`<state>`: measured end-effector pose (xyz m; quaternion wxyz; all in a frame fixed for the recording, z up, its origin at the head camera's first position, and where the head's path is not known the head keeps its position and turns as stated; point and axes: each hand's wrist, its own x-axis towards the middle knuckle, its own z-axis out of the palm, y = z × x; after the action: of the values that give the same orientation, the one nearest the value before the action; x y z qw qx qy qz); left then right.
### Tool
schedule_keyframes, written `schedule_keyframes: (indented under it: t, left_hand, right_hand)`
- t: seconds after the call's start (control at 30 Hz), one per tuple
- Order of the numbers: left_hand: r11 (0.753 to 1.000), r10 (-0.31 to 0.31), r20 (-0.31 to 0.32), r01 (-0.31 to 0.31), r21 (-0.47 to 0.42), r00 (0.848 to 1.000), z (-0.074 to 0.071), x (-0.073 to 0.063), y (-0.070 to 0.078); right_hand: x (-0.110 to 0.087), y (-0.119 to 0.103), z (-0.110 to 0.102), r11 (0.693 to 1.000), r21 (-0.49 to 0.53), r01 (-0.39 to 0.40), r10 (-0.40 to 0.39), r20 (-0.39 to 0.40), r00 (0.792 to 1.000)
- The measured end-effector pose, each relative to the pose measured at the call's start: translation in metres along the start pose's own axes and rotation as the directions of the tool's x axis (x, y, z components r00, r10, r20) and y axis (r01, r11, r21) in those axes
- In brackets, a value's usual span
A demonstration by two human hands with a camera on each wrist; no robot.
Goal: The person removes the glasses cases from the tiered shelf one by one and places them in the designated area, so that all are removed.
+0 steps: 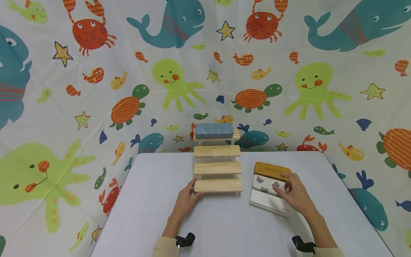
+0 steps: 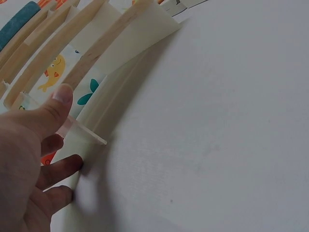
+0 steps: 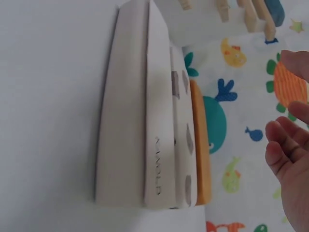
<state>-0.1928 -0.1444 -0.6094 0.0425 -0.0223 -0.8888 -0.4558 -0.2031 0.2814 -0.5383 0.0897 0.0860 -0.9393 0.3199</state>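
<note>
A four-step display rack with pale wooden steps and clear side panels stands mid-table. My left hand grips the left end of its lowest step; in the left wrist view the thumb lies on the wood, the fingers by the side panel. On the top step rests a blue glasses case. Right of the rack, three cases lie side by side: mustard, white with grey patches and plain white. My right hand hovers over the patched case's right end, fingers loosely bent, holding nothing.
A white cloth covers the table. Behind and beside it hangs a curtain printed with sea animals. Black wrist cameras sit on both forearms, next to beige sleeves.
</note>
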Motion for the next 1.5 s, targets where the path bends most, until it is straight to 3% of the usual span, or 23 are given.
schedule_keyframes:
  t: [0.2,0.67,1.0,1.5]
  left_hand:
    - [0.999,0.029,-0.009,-0.029,0.023,1.0,0.001,-0.001,-0.003]
    - [0.999,0.024,-0.009,-0.024,0.024,1.0,0.001,0.0,0.0]
    - [1.0,0.014,-0.006,-0.014,0.023,1.0,0.001,0.0,0.0]
    - [1.0,-0.005,-0.007,0.005,0.024,1.0,0.001,0.001,-0.002]
  right_hand:
    - [0.009,-0.006,0.0,0.999,0.006,0.035,-0.035,0.002,0.999]
    - [0.024,-0.012,0.002,0.995,0.028,0.098,-0.098,-0.009,0.995]
    - [0.038,-0.025,0.006,0.993,0.056,0.102,-0.102,0.011,0.995]
    - [0.061,-0.049,0.011,0.971,0.103,0.217,-0.214,-0.04,0.976]
